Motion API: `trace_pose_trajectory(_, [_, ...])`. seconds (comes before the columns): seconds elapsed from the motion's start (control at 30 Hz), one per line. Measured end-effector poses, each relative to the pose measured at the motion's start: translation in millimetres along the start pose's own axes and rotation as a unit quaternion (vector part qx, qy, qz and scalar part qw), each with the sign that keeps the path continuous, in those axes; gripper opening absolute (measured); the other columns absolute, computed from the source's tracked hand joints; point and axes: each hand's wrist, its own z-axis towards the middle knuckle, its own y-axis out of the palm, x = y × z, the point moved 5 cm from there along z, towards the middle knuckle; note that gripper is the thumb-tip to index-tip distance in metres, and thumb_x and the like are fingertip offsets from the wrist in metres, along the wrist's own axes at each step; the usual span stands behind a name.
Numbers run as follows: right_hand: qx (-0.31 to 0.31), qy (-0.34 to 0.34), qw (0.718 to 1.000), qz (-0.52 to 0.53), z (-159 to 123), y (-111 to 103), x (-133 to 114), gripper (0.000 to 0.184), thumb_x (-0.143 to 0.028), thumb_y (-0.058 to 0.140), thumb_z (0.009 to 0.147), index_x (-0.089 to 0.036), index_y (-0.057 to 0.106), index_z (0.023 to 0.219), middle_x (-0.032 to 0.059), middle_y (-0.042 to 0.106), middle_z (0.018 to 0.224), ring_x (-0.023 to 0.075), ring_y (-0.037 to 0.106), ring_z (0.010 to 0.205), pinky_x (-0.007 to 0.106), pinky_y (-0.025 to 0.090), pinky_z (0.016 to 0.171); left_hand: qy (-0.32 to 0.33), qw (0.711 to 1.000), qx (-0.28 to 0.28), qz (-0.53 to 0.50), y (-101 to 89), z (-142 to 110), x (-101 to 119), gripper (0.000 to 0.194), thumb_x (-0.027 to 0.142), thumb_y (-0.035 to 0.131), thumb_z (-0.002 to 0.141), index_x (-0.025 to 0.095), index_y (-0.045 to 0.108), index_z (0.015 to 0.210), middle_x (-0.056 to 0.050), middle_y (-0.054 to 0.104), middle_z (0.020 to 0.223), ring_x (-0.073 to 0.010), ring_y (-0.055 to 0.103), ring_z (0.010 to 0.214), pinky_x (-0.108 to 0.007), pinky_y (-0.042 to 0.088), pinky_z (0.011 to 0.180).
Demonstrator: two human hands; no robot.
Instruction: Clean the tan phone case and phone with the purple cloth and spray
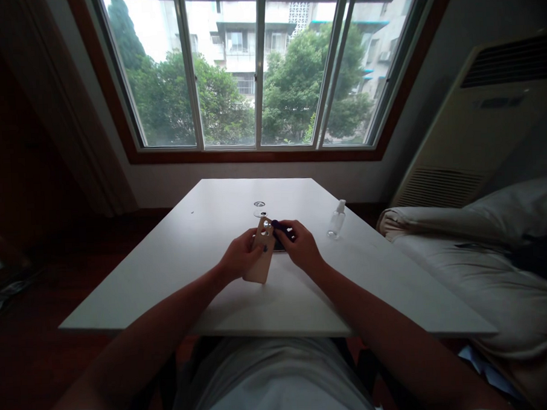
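My left hand (242,255) is wrapped round a beige phone case (260,267), which is tilted above the table with its camera cut-outs toward the top. In my right hand (299,245) the fingers pinch a dark purple cloth (282,227), held against or right beside the case's upper right edge. Whether cloth and case touch I cannot tell. Below the right fingers a dark flat thing (279,248) shows on the table, mostly hidden by hand and case. Just beyond the case lie two small round items (259,204), too small to make out clearly.
A clear spray bottle (336,220) stands on the right side of the white table (168,282). A tiny scrap (192,212) lies at the far left. Past the table are a window (254,73), an air conditioner (473,124) and pale bedding (476,268) at right.
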Motion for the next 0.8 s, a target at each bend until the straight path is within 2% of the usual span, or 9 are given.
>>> trace_pose_trajectory(0.1, [-0.021, -0.022, 1.0, 0.0, -3.9, 1.9, -8.2, 0.026, -0.037, 0.061, 0.092, -0.022, 0.066, 0.113, 0.0079, 0.068, 0.108, 0.0218, 0.064, 0.088, 0.037, 0.054, 0.076, 0.003, 1.0, 0.004, 0.001, -0.6, 0.3, 0.3, 0.04, 0.027, 0.061, 0.088, 0.018, 0.058, 0.127, -0.008, 0.072, 0.104, -0.0216, 0.069, 0.09, -0.031, 0.055, 0.075])
trace_pose_trajectory(0.27, [-0.072, -0.098, 0.993, 0.004, -13.6, 10.1, -32.4, 0.025, -0.029, 0.061, 0.093, -0.026, 0.065, 0.117, 0.006, 0.066, 0.111, 0.0218, 0.063, 0.098, 0.036, 0.052, 0.084, 0.005, 1.0, 0.019, -0.008, -2.9, 1.4, -0.8, 0.038, 0.027, 0.061, 0.088, 0.018, 0.06, 0.125, -0.008, 0.072, 0.103, -0.0206, 0.069, 0.088, -0.03, 0.055, 0.074])
trace_pose_trajectory(0.33, [-0.066, -0.091, 0.994, 0.003, -12.3, 10.1, -30.8, 0.024, -0.029, 0.061, 0.093, -0.026, 0.066, 0.116, 0.0061, 0.066, 0.111, 0.0216, 0.063, 0.098, 0.036, 0.052, 0.083, 0.002, 1.0, 0.019, -0.008, -3.0, 1.5, -0.7, 0.038, 0.028, 0.061, 0.088, 0.017, 0.06, 0.125, -0.008, 0.072, 0.103, -0.0205, 0.069, 0.088, -0.029, 0.055, 0.073])
trace_pose_trajectory(0.47, [-0.013, -0.028, 1.0, -0.005, -2.9, 2.5, -10.0, 0.024, -0.035, 0.061, 0.093, -0.023, 0.067, 0.112, 0.007, 0.067, 0.107, 0.0219, 0.064, 0.09, 0.036, 0.054, 0.077, -0.005, 1.0, 0.014, -0.001, -2.5, 0.8, 0.9, 0.04, 0.031, 0.062, 0.089, 0.017, 0.059, 0.127, -0.008, 0.072, 0.105, -0.0212, 0.069, 0.09, -0.03, 0.055, 0.074])
trace_pose_trajectory(0.57, [0.009, -0.006, 1.0, -0.011, 0.4, -2.0, -1.1, 0.026, -0.037, 0.061, 0.093, -0.022, 0.067, 0.112, 0.0071, 0.067, 0.105, 0.0226, 0.064, 0.089, 0.037, 0.054, 0.077, -0.001, 1.0, 0.004, -0.006, -1.5, -0.1, 2.1, 0.041, 0.031, 0.061, 0.09, 0.017, 0.058, 0.128, -0.009, 0.072, 0.107, -0.0216, 0.069, 0.091, -0.031, 0.055, 0.076])
trace_pose_trajectory(0.63, [0.006, -0.013, 1.0, -0.007, -1.1, -1.9, -5.0, 0.025, -0.036, 0.061, 0.093, -0.023, 0.066, 0.113, 0.0071, 0.067, 0.106, 0.0228, 0.064, 0.09, 0.038, 0.054, 0.078, 0.004, 1.0, 0.001, -0.007, -1.2, -0.4, 2.2, 0.04, 0.031, 0.061, 0.091, 0.018, 0.057, 0.128, -0.008, 0.072, 0.107, -0.0216, 0.069, 0.091, -0.031, 0.055, 0.077])
trace_pose_trajectory(0.8, [-0.039, -0.082, 0.996, 0.007, -10.0, 6.2, -30.5, 0.023, -0.032, 0.06, 0.094, -0.026, 0.065, 0.116, 0.0068, 0.066, 0.112, 0.0231, 0.063, 0.099, 0.039, 0.053, 0.085, 0.005, 1.0, 0.01, -0.002, -2.5, 0.2, 1.4, 0.04, 0.031, 0.061, 0.09, 0.018, 0.058, 0.128, -0.008, 0.072, 0.105, -0.0214, 0.069, 0.091, -0.031, 0.055, 0.076])
